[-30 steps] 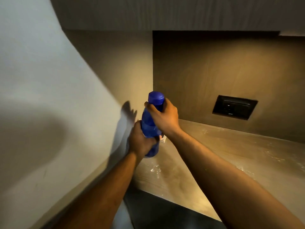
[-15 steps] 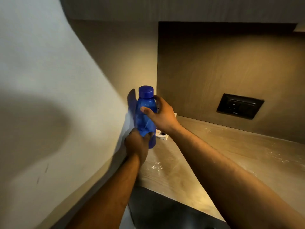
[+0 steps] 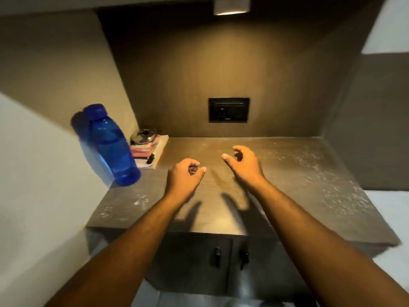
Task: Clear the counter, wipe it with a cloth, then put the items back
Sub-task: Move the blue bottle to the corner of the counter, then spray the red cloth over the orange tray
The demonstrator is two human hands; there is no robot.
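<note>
A blue plastic bottle point(image 3: 110, 147) with a blue cap stands on the counter point(image 3: 287, 178) at the far left, against the wall. Behind it lies a small stack of books point(image 3: 152, 149) with a shiny metal object point(image 3: 143, 136) on top. My left hand point(image 3: 184, 176) hovers over the middle of the counter, fingers loosely curled and holding nothing. My right hand point(image 3: 242, 165) is beside it, fingers relaxed and also holding nothing. Both hands are apart from the bottle.
A black wall socket point(image 3: 229, 110) sits in the back panel. Two cabinet doors with dark handles point(image 3: 218, 255) lie below the counter's front edge. A lamp point(image 3: 231, 6) shines from above. White walls flank the niche on both sides.
Both hands have let go of the blue bottle, which now stands at the left wall. The hands have moved right to the counter's middle, and the view has swung to face the niche.
</note>
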